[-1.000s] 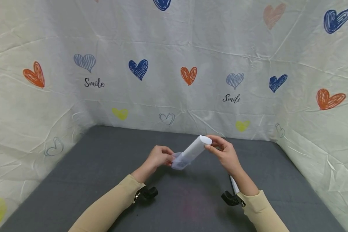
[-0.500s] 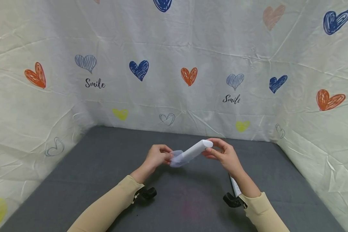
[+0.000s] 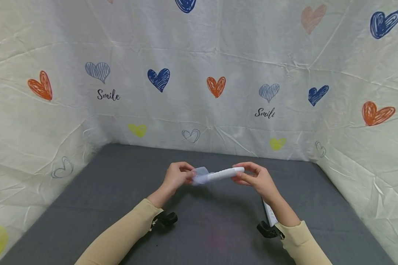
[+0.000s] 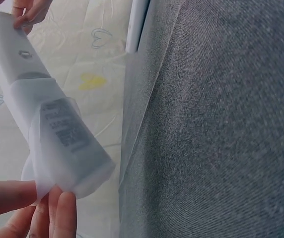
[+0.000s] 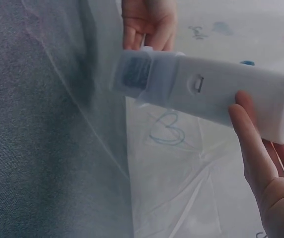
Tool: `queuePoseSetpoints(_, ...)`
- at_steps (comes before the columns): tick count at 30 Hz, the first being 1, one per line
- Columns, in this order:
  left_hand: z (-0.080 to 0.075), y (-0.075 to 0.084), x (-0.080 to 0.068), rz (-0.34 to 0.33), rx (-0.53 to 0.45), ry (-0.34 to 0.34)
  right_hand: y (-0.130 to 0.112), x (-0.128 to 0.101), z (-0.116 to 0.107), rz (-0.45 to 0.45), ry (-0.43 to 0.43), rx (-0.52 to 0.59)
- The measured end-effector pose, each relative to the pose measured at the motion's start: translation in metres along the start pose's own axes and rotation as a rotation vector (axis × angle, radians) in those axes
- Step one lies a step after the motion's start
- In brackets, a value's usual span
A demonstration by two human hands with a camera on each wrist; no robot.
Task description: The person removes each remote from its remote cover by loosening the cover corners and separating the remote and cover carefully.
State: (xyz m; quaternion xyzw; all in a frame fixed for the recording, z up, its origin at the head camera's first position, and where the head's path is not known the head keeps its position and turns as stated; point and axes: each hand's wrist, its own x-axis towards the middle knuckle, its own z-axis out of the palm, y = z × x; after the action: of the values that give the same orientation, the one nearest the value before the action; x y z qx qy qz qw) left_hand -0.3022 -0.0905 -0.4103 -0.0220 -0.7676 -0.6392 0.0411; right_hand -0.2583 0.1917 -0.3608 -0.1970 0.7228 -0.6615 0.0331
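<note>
A white, flat, oblong device (image 3: pixel 223 174) with rounded ends is held in the air between both hands. Its narrow side bears a small port (image 4: pixel 25 54). A translucent plastic sleeve (image 3: pixel 200 176) covers its left end, and grey printed text (image 5: pixel 136 72) shows through. My left hand (image 3: pixel 177 177) pinches the loose edge of the sleeve between thumb and fingers. At the bare end, my right hand (image 3: pixel 256 178) grips the device between thumb and fingers; in the right wrist view its fingers (image 5: pixel 248 136) lie along the lower side.
A white, dark-edged flat item (image 3: pixel 269 213) lies on the grey cloth-covered table (image 3: pixel 212 228), partly hidden by the right forearm. A white curtain (image 3: pixel 192 110) printed with hearts encloses the back and sides. Black cameras (image 3: pixel 268 229) sit on both wrists.
The device has tipped from slanting steeply to nearly level, its right end coming down and turning edge-on to the head view. Both hands keep their hold; the left has shifted slightly up and left.
</note>
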Motion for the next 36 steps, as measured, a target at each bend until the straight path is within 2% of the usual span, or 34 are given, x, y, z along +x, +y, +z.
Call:
queuePoseSetpoints(4,-0.001,0.001,0.0,0.018,0.017,0.032,0.003,-0.001,0.0,0.04,0.011,-0.037)
queuePoseSetpoints(9,-0.002,0.002,-0.001,0.028,0.015,0.057,0.005,-0.002,0.0,0.099,0.032,-0.019)
queuePoseSetpoints(15,-0.003,0.004,-0.001,0.081,0.007,0.105,0.01,-0.003,-0.001,0.18,0.04,-0.05)
queuePoseSetpoints(25,-0.004,0.011,0.001,0.115,0.02,0.141,0.018,-0.002,-0.002,0.313,-0.087,-0.109)
queuePoseSetpoints(31,-0.006,0.012,0.002,0.124,0.04,0.151,0.022,-0.002,-0.002,0.336,-0.159,-0.069)
queuePoseSetpoints(36,-0.009,0.014,0.006,0.151,0.048,0.165,0.024,-0.002,0.002,0.343,-0.172,-0.049)
